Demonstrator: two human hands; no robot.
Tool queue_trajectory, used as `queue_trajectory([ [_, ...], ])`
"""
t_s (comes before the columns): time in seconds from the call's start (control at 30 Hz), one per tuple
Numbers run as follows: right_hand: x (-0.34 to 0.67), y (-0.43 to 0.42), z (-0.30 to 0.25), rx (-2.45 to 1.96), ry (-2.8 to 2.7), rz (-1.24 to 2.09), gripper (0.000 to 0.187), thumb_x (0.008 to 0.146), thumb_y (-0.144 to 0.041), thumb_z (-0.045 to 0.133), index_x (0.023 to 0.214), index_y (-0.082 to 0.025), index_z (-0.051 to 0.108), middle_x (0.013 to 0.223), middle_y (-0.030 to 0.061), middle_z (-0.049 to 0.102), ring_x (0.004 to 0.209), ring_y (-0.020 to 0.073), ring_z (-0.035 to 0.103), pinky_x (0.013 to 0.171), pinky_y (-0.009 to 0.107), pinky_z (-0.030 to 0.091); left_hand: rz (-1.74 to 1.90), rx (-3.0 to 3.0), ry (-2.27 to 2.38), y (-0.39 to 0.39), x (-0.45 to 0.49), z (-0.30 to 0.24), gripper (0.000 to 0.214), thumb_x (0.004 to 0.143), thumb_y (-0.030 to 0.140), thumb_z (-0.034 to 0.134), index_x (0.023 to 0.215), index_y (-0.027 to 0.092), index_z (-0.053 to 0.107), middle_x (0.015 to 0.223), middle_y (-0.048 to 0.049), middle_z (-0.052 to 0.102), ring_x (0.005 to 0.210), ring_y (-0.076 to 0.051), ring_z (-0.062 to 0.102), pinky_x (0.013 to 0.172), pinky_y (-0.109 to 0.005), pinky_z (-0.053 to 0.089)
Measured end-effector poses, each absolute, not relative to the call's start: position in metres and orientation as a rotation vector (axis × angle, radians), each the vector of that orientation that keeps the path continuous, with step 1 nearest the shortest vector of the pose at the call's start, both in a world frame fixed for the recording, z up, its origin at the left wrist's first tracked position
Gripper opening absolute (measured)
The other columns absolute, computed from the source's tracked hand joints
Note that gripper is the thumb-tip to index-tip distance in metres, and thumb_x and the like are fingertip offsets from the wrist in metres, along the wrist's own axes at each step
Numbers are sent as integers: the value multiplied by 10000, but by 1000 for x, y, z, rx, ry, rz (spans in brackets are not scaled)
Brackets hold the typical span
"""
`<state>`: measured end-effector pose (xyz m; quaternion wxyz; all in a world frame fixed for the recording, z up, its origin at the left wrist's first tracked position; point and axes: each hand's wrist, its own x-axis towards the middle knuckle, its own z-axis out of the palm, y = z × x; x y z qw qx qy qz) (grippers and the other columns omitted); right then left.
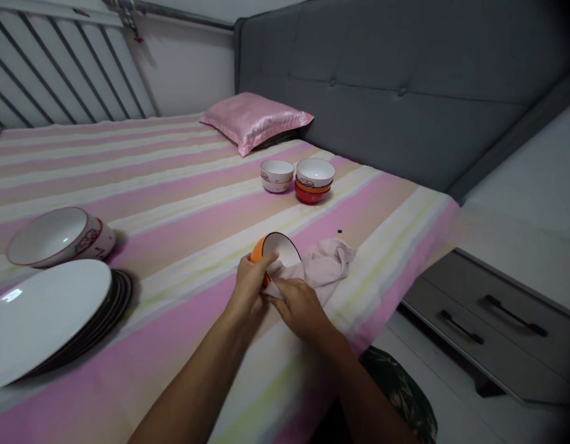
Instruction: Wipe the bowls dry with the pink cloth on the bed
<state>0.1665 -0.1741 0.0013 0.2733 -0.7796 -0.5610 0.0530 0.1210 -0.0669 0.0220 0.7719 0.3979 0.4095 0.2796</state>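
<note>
My left hand [251, 285] grips the rim of an orange bowl [279, 248] with a white inside, tilted on its side on the striped bed sheet. My right hand [300, 306] is closed on a pale pink cloth [326, 263], pressing part of it against the bowl's lower edge. The rest of the cloth lies bunched to the right of the bowl.
A stack of bowls [314, 180] and a white bowl [276, 174] sit further back near a pink pillow [256, 119]. At left lie a large white bowl [58, 237] and stacked plates [44, 314]. A grey headboard [405, 86] and a drawer unit [493, 320] stand at right.
</note>
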Motion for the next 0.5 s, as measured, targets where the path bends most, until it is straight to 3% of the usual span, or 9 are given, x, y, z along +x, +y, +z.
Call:
queue_trajectory([
  [0.1, 170, -176, -1, -2077, -1565, 129, 232, 926, -225, 509, 1131, -195, 612, 1076, 56, 712, 1033, 202, 630, 1008, 376, 392, 536, 863, 916, -55, 121, 21, 237, 510, 220, 708, 680, 150, 558, 548, 25, 496, 462, -109, 477, 424, -217, 330],
  [0.2, 173, -178, -3, -2170, -1519, 93, 293, 910, -295, 555, 1187, -217, 608, 1226, 69, 659, 1240, 250, 520, 1129, 473, 259, 521, 834, 897, -51, 121, 19, 241, 502, 237, 652, 714, 144, 588, 565, 12, 525, 481, -128, 502, 436, -229, 368],
  [0.37, 175, -182, -4, -2318, -1332, 80, 532, 857, -354, 613, 1350, -183, 510, 1528, 157, 332, 1451, 356, 165, 1144, 566, 200, 565, 792, 883, -53, 122, 19, 318, 505, 255, 635, 803, 143, 623, 626, -3, 577, 534, -148, 543, 467, -236, 415],
  [0.5, 180, -184, -11, -2281, -1198, 124, 695, 824, -106, 499, 1487, -151, 292, 1589, 160, 149, 1468, 331, 76, 1156, 531, 217, 626, 749, 917, -52, 123, 23, 337, 526, 269, 606, 838, 141, 616, 675, -18, 607, 575, -160, 571, 505, -248, 455],
])
